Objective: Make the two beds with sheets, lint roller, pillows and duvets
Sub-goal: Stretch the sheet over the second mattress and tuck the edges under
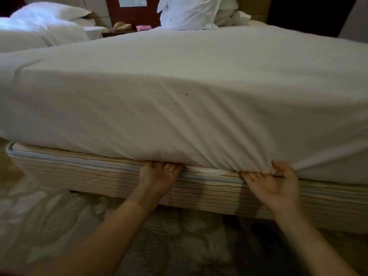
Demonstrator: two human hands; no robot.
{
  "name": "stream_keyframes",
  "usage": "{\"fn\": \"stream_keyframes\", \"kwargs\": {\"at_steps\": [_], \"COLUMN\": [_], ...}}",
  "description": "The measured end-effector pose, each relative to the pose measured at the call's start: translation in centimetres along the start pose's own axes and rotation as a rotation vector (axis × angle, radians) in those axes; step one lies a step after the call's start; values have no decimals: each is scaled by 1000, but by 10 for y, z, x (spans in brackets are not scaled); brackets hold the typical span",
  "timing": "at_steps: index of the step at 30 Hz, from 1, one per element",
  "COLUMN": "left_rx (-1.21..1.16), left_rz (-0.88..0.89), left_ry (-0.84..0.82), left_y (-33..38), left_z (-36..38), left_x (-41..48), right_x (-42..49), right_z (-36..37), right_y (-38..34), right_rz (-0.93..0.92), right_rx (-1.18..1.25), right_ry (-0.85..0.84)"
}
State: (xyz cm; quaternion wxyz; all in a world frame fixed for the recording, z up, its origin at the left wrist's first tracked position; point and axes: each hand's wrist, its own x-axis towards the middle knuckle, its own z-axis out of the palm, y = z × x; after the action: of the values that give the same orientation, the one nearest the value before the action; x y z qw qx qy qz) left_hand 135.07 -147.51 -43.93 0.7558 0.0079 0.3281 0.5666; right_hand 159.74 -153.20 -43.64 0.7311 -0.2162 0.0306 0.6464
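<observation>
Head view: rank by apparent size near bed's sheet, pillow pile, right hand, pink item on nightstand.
1. sheet
2. pillow pile and right hand, roughly alike; the hand is nearer the camera
3. pink item

**Legible text in the room: none.**
The pale panel (132,1) on the dark red wall (113,10) behind the beds is too small and blurred to read. The white sheet (179,86) and the bed base (79,172) show only plain cloth and stripes.
</observation>
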Motion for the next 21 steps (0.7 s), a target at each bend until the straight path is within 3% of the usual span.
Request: {"fn": "stream_keyframes", "kwargs": {"at_steps": [4,7,12,17,21], "left_rx": [-88,-142,-142,-127,-166], "left_rz": [-149,-100,15,-16,-81], "left_ry": [-200,-268,-220,-282,-218], "left_y": [15,15,1,0,1], "left_z": [1,6,9,8,7], "left_x": [32,43,42,25,27], "right_x": [11,11,-1,-2,11], "right_z": [11,19,18,11,6], "right_y": [25,37,31,21,24], "right_rz": [-133,-217,-186,-80,-87], "right_rx": [113,166,92,-6,76], "right_ry": [-155,-182,-112,-49,-75]}}
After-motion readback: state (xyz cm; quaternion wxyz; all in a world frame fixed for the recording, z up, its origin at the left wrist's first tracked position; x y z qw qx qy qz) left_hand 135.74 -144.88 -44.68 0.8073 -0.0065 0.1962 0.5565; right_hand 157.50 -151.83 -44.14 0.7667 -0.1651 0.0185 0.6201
